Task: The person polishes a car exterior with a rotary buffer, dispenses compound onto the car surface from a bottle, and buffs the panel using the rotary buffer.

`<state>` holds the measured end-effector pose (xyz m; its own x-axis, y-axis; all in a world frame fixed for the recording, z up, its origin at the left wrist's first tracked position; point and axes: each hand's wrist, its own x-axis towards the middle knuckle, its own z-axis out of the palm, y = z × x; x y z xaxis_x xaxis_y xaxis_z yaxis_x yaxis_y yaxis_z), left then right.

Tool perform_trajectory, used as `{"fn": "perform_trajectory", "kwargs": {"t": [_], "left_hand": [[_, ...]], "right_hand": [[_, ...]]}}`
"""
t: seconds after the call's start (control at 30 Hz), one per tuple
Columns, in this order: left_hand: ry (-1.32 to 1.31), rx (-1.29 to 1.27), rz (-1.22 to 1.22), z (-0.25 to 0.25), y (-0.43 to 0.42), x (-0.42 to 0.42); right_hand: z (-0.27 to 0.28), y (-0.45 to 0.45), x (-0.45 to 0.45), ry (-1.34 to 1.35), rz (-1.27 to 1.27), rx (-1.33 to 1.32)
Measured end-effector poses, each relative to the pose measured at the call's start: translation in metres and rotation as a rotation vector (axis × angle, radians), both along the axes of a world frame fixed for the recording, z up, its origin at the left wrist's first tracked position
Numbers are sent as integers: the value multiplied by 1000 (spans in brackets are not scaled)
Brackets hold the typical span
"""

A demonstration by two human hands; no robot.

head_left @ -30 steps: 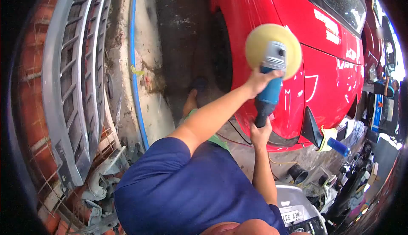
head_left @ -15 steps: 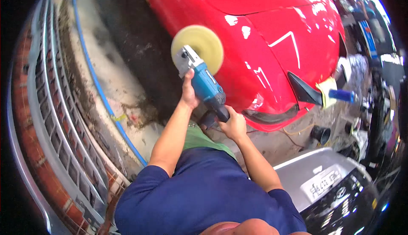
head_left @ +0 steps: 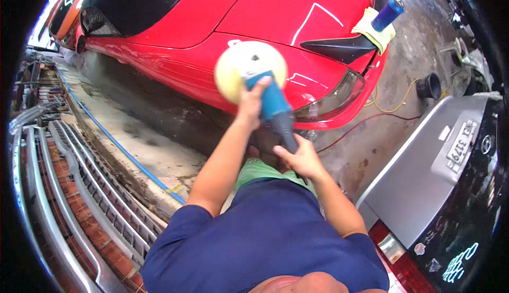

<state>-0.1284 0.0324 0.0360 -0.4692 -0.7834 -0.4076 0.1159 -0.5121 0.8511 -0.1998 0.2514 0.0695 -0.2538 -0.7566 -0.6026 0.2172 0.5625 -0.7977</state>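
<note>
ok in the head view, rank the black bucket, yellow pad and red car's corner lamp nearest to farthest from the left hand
1. Yellow pad: just beyond the left hand, on the polisher head
2. Corner lamp: to the right, on the red car
3. Black bucket: farther right, on the floor

Floor (head_left: pixel 382 144) bears black bucket (head_left: pixel 428 86); yellow cord (head_left: pixel 393 111); red hose (head_left: pixel 395 118).
</note>
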Motion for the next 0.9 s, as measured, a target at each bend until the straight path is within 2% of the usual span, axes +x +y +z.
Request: {"fn": "perform_trajectory", "kwargs": {"t": [0.17, 0.23, 0.33, 0.43, 0.5, 0.53, 0.57, 0.63, 0.67, 0.7, 0.73, 0.8, 0.9], "left_hand": [[-63, 200, -393, -12, 69, -118], [-139, 158, -416, -29, 96, -156], [-289, -56, -286, -46, 121, -167], [-107, 25, -345, -39, 101, -125], [89, 33, -282, -23, 80, -83], [65, 77, -227, 10, 71, -59], [-1, 4, -148, -11, 60, -37], [-41, -42, -11, -23, 40, 9], [-52, -61, 57, -20, 31, 29], [-68, -32, 153, -35, 18, 51], [-104, -34, 279, -30, 8, 67], [-116, 60, 471, -40, -21, 102], [31, 140, 451, -73, -56, 152]], "right_hand": [[22, 68, -24, -140, -395, 35], [25, 82, -30, -152, -491, 42], [11, 95, -31, -151, -524, 63], [-4, 90, -20, -46, -399, 66], [-28, 77, -11, -20, -272, 54], [-32, 63, -11, -3, -177, 82], [-33, 49, -7, 9, -82, 119], [-67, 23, 8, 145, 85, 23], [-53, 0, 9, 217, 188, 21], [-66, -17, 18, 350, 261, -41], [-83, -36, 25, 340, 333, -117], [-81, -78, 36, 527, 452, -55], [-90, -132, 46, 701, 601, -94]]}}
